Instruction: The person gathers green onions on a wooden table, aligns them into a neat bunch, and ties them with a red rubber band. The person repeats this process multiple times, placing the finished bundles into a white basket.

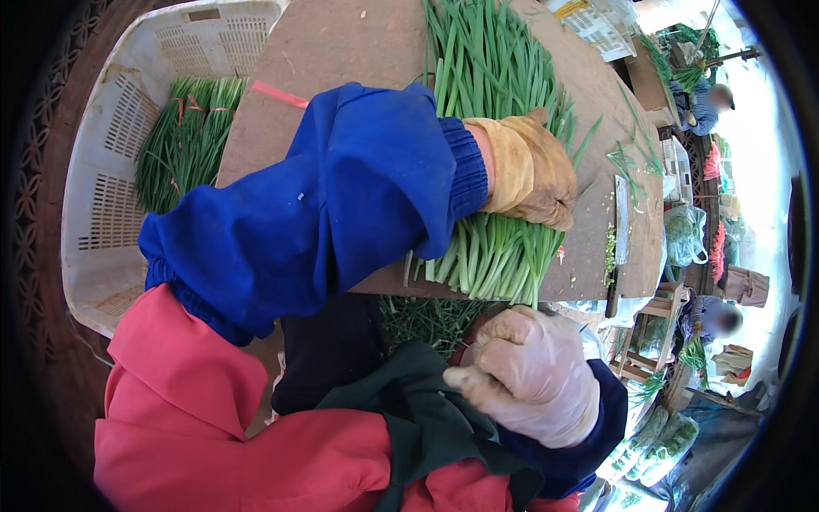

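Observation:
A thick pile of long green stalks, like garlic chives (486,57), lies across the brown tabletop (345,38), pale ends at the near edge. My left hand (534,169), in a stained yellowish glove below a blue sleeve cover, lies over the pile with its fingers curled around the right side. My right hand (531,377), in a pale translucent glove, is just below the table edge, close to the pale ends; its fingers are curled, and what is inside them is hidden. A long flat blade (620,217) with a dark handle lies at the right of the table.
Left of the table, a white plastic crate (93,160) holds bunches tied with red bands (192,128). A pink strip (279,94) lies on the table. Loose green leaves (435,320) lie below its edge. Two people (697,105) sit farther off at right, among bagged greens (684,233).

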The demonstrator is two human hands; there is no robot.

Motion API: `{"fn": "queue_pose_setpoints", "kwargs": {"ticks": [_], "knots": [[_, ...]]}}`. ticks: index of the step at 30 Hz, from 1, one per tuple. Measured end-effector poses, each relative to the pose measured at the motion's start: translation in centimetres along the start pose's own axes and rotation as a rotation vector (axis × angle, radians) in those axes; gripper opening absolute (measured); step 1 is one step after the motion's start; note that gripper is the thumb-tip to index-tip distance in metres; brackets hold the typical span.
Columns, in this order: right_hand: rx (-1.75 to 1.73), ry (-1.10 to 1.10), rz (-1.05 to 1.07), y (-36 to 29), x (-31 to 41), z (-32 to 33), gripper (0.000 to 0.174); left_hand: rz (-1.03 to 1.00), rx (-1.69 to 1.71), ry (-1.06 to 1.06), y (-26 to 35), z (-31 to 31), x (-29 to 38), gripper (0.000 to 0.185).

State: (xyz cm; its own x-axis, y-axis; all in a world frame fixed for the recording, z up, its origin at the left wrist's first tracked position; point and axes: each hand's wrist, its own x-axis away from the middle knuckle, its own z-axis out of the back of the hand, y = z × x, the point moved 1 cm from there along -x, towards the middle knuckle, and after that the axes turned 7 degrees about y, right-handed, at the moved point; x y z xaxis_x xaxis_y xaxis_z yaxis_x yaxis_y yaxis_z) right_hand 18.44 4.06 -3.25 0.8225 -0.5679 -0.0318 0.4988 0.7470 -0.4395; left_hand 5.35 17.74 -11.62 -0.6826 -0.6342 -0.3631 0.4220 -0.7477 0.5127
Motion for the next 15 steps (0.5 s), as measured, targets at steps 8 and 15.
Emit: {"fn": "queue_pose_setpoints", "kwargs": {"ticks": [8,15], "knots": [[0.290,0.146,-0.293,-0.6,-0.8,-2.4,0.026,0.002,0.018,-0.038,0.7,0.1,-0.6,0.026],[-0.131,0.064,-0.126,0.8,4.0,-5.2,0.016,0.046,0.010,-0.099,0.4,0.3,-0.8,0.032]]}}
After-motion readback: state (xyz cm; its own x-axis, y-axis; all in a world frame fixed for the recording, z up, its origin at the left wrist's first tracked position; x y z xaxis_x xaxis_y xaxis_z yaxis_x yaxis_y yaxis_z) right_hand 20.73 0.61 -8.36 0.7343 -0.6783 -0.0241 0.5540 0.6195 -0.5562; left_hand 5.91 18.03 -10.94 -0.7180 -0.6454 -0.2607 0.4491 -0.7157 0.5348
